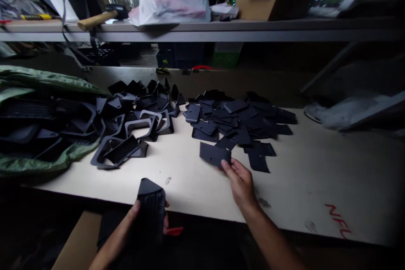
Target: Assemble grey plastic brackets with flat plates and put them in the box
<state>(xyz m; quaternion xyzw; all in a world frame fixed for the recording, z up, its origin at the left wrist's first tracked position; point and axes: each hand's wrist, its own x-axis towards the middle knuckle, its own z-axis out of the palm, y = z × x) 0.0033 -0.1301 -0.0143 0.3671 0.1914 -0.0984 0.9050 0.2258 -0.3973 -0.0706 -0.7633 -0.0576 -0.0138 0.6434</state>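
left hand (129,218): closed around a black ribbed part (152,209), thumb along its left side and fingertips showing at its right; the part is at the near edge of the surface (294,185), its long axis running roughly outward from that edge. right hand (242,181): pinched on a flat black plate (212,154) at its near right corner, thumb on the upper face, the remaining fingers partly hidden. the plate is held farther in from the near edge than the ribbed part and to the right of it, its long axis roughly along that edge, so the two axes lie crosswise; bare surface separates them. the pile of flat plates (243,135) lies just beyond the right hand, which is the nearer of the two. loose ribbed parts (125,151) lie toward the left end, beside and within a green bag (74,154). whether hidden fingers touch anything else cannot be told.
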